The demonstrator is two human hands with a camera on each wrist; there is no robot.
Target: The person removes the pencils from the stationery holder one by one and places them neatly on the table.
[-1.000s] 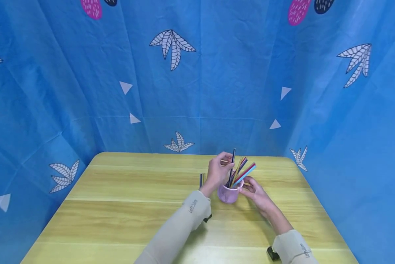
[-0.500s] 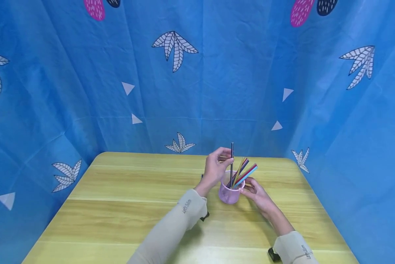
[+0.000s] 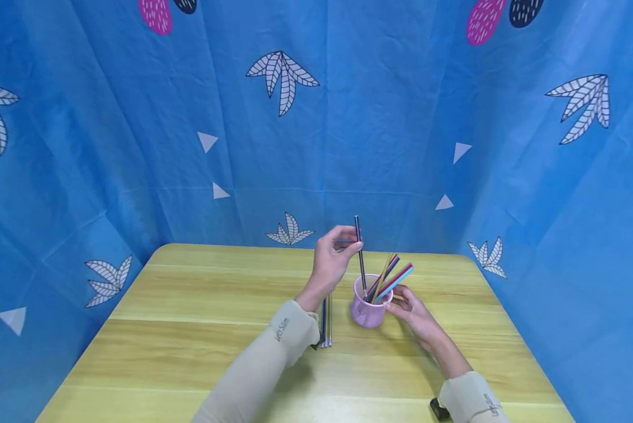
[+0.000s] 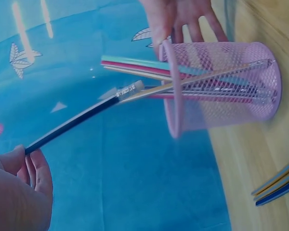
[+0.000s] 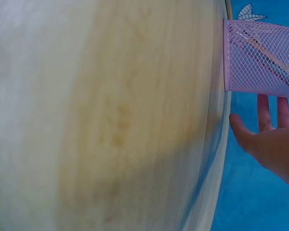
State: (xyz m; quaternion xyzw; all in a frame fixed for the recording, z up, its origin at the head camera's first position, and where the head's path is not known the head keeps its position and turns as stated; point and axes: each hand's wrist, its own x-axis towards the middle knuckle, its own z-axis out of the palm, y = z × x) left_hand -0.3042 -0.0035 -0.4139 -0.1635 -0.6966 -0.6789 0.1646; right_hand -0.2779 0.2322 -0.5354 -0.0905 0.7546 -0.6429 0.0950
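In the head view a pink mesh pencil cup (image 3: 367,315) stands upright on the table, with several pencils (image 3: 396,281) leaning to the right in it. My left hand (image 3: 331,258) pinches a dark pencil (image 4: 72,126) between thumb and fingers near its upper end. Its white eraser end (image 4: 135,87) points down and is just above the cup's rim in the left wrist view. My right hand (image 3: 413,312) holds the cup's right side, thumb at the rim and the other fingers around the far side. In the right wrist view those fingers (image 5: 264,113) lie against the mesh.
Several pencils (image 3: 327,322) lie side by side on the wood-grain table (image 3: 189,352), left of the cup and partly behind my left wrist. A blue patterned curtain (image 3: 348,135) surrounds the table at the back and sides.
My left hand has moved up and to the left, drawing the dark pencil upward out of the cup. More of the pencils on the table now shows. My right hand stays at the cup.
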